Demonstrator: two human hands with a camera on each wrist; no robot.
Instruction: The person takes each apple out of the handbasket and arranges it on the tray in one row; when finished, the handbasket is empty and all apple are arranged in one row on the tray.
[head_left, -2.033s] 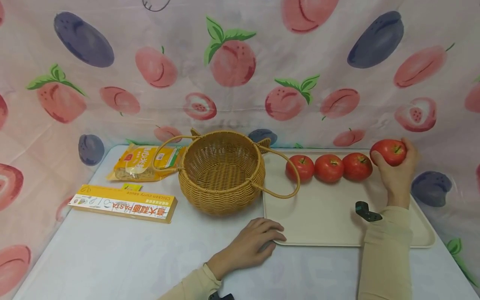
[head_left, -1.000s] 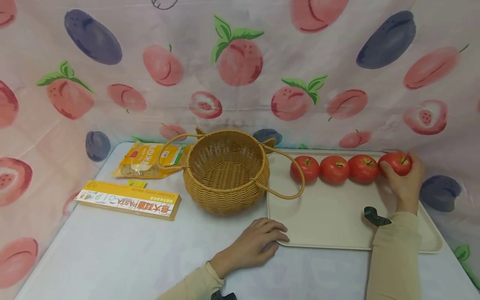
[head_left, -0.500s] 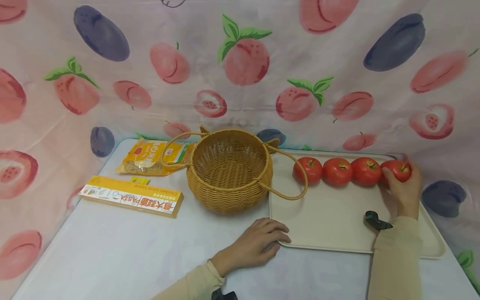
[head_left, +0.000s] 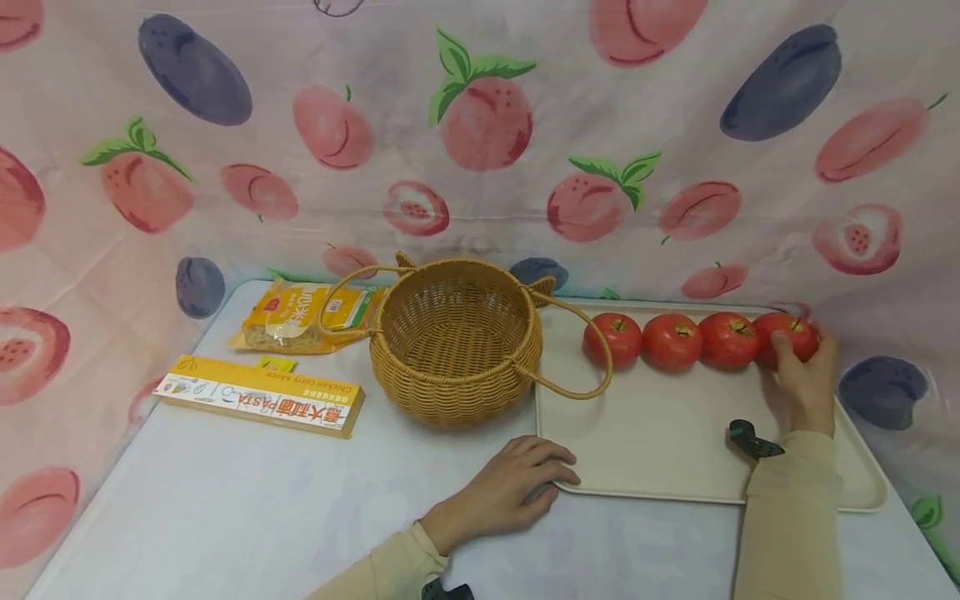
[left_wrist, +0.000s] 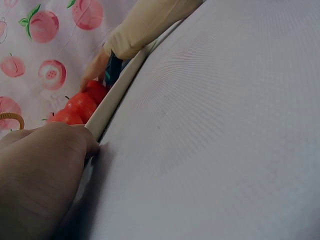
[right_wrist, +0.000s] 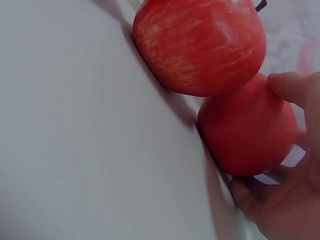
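Observation:
My right hand holds the rightmost red apple at the back right of a cream tray. Its thumb is on the near side and its fingers curl round the far right side. In the right wrist view that apple sits low on the tray, right against a neighbouring apple. Several apples stand in one row along the tray's back edge. My left hand rests palm down at the tray's front left corner, fingers loosely bent over the rim, as the left wrist view also shows.
A wicker basket with nothing inside stands left of the tray; one handle overhangs the tray. Further left are a yellow food packet, a pasta box and a small yellow packet. A fruit-print cloth hangs behind.
My right hand has lowered the apple from above the tray onto it, at the right end of the row, and its thumb has shifted. My left hand stays at the corner.

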